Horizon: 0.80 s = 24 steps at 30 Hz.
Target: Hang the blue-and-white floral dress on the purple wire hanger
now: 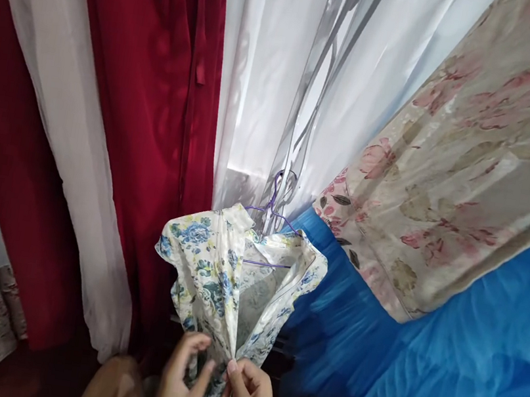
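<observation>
Garment (219, 284) upright lengthwise, neck uppermost

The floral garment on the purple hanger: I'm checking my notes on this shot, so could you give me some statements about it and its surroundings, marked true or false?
1. The right hand pinches an edge of the floral garment. True.
2. Both hands have a closed grip on the cloth. False: the left hand is open, thumb and fingers apart.
3. The purple hanger is inside the garment's shoulders. True.
4. The pink-flowered cloth hangs at the picture's left edge. False: it is on the right.
5. Blue ruffled fabric shows at the lower right. True.
</observation>
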Each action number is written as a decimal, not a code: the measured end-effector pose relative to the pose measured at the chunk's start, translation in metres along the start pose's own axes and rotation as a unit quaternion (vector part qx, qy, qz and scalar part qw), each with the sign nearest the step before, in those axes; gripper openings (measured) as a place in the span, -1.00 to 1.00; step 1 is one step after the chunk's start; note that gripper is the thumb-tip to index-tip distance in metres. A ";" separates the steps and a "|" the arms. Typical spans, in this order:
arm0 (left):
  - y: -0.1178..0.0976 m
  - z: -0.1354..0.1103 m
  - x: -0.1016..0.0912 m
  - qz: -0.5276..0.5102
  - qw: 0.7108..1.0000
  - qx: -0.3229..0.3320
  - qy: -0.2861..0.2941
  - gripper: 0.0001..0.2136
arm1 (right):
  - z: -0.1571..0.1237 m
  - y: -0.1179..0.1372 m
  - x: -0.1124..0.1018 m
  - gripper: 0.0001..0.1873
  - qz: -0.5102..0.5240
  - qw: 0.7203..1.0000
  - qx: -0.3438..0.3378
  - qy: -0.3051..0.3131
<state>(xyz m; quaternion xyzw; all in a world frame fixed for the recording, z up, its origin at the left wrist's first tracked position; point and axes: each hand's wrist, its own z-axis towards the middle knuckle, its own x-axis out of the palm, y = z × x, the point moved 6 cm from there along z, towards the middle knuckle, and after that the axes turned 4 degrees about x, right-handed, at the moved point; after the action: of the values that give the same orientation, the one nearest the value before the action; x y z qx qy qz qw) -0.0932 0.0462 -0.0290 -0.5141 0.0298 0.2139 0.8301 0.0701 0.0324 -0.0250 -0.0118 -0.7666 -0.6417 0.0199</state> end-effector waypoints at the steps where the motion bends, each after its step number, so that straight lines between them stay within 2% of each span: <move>1: -0.007 -0.005 0.016 -0.018 0.999 0.014 0.044 -0.70 | 0.000 0.002 0.002 -0.38 0.003 1.000 -0.004 0.006; 2: -0.012 -0.010 0.028 -0.034 0.997 0.015 0.068 -0.71 | 0.000 0.004 0.005 -0.38 0.006 1.000 -0.005 0.012; 4: -0.016 -0.014 0.041 -0.059 0.996 0.000 0.067 -0.81 | 0.000 0.004 0.009 -0.37 0.011 1.000 0.011 0.026; 6: -0.017 -0.013 0.044 -0.068 0.996 -0.010 0.052 -0.94 | 0.000 0.004 0.010 -0.36 0.013 0.999 0.035 0.037; 8: -0.019 -0.009 0.042 -0.069 0.996 -0.002 0.056 -0.84 | 0.003 0.010 0.009 -0.38 0.018 0.998 0.044 0.045; 10: -0.021 -0.004 0.040 -0.075 0.994 0.011 0.074 -0.83 | 0.011 0.028 0.006 -0.43 0.030 0.998 0.035 0.043; 13: -0.023 -0.001 0.041 -0.065 0.991 0.026 0.113 -0.85 | 0.034 0.076 -0.001 -0.52 0.066 0.997 0.015 0.033; 16: -0.024 -0.005 0.045 -0.031 0.991 0.028 0.125 -0.83 | 0.063 0.142 -0.009 -0.55 0.112 0.993 -0.019 0.020; 20: -0.016 -0.020 0.064 -0.055 0.988 0.001 0.143 -0.84 | 0.088 0.222 -0.015 -0.63 0.126 0.989 -0.074 0.020; 22: -0.008 -0.027 0.072 -0.065 0.987 -0.020 0.147 -0.83 | 0.091 0.242 -0.013 -0.66 0.125 0.988 -0.092 0.021; 24: -0.001 -0.026 0.075 -0.066 0.985 -0.048 0.155 -0.83 | 0.088 0.247 -0.011 -0.67 0.113 0.988 -0.106 0.018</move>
<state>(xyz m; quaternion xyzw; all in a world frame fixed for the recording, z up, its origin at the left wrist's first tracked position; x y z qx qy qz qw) -0.0205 0.0480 -0.0606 -0.5807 0.1135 0.0776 0.8024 0.0902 0.1624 0.2023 -0.0888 -0.6877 -0.7130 0.1043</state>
